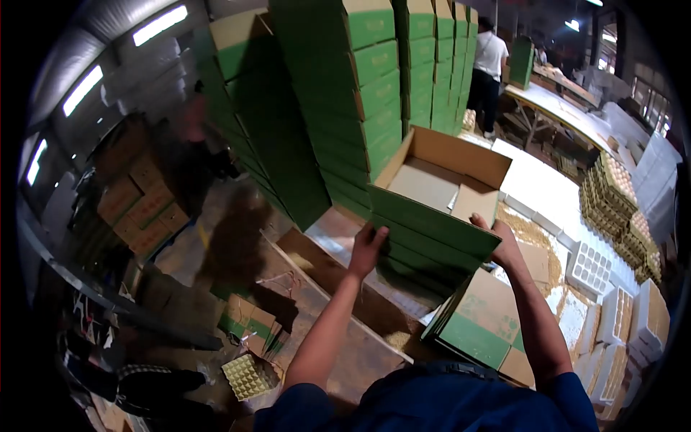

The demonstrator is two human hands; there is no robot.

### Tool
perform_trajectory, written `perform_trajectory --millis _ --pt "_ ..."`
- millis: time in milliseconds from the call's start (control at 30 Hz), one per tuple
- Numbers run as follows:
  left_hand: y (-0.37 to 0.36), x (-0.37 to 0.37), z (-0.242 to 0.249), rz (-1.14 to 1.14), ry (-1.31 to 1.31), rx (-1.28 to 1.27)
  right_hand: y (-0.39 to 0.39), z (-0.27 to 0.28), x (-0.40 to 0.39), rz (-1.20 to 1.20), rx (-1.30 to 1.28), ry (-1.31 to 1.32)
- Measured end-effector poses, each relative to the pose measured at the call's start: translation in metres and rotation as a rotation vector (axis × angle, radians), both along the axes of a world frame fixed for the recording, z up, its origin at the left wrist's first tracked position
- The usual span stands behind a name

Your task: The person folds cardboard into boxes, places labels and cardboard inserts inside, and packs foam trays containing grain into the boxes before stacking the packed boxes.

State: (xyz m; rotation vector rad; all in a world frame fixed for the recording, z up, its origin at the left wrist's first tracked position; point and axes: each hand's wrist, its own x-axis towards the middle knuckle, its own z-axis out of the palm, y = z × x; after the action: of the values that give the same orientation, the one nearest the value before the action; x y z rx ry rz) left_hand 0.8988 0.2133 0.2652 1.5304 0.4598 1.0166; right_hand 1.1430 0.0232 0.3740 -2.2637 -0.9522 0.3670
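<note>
An open-topped green and brown cardboard box sits on a stack of similar green boxes in front of me. Inside it, a pale sheet and a brown flap show at the bottom. My left hand is curled at the box's near left corner, low on its side; its fingertips are partly hidden. At the near right corner, my right hand grips the box, thumb over the rim. Flattened green and brown cartons lie just below my right forearm.
Tall stacks of green boxes rise ahead. To the right are egg trays stacked with eggs, white foam trays and scattered husk-like filler. A person stands at the back. An egg tray lies on the floor.
</note>
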Motion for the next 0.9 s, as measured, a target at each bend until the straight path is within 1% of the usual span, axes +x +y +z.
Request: perform_trajectory --millis 33,67,133,167,233,267,333,500,533,600,667,700,767,900 --pt "-0.001 0.005 0.009 -0.017 0.023 -0.044 -0.002 -0.005 0.008 -0.026 0.040 0.006" --pt "0.001 0.009 0.015 -0.009 0.009 -0.033 -0.006 -0.011 0.014 0.012 0.077 0.056" --pt "-0.005 0.009 0.016 -0.016 -0.002 0.047 -0.016 -0.003 0.012 0.050 0.062 0.231" --pt "-0.004 0.007 0.015 -0.015 0.030 0.064 -0.023 0.000 0.009 0.056 0.055 0.234" --pt "-0.006 0.004 0.016 -0.009 0.013 0.042 -0.031 0.014 0.004 0.085 0.141 0.476" --pt "-0.006 0.005 0.017 -0.010 -0.008 0.026 -0.031 0.012 0.009 0.090 0.142 0.472" --pt "-0.005 0.003 0.015 -0.024 -0.027 -0.005 -0.034 0.007 0.018 0.083 0.119 0.380" --pt "-0.010 -0.003 0.016 -0.022 -0.044 -0.048 -0.032 0.008 0.015 0.069 0.175 0.345" --pt "-0.010 -0.003 0.016 -0.003 -0.035 -0.060 -0.033 0.007 0.016 0.071 0.173 0.346" --pt "-0.012 -0.006 0.017 0.019 -0.024 -0.077 -0.037 0.005 0.016 0.057 0.271 0.357" --pt "-0.015 -0.009 0.021 0.085 0.014 -0.082 -0.040 -0.002 0.018 0.055 0.279 0.373" --pt "-0.015 -0.011 0.018 0.085 0.016 -0.083 -0.041 -0.005 0.018 0.084 0.313 0.381" --pt "-0.013 -0.016 0.013 0.071 0.008 0.000 -0.044 -0.012 0.020 0.135 0.356 0.389" --pt "-0.013 -0.019 -0.001 0.057 -0.032 0.002 -0.046 -0.013 0.014 0.126 0.379 0.413"
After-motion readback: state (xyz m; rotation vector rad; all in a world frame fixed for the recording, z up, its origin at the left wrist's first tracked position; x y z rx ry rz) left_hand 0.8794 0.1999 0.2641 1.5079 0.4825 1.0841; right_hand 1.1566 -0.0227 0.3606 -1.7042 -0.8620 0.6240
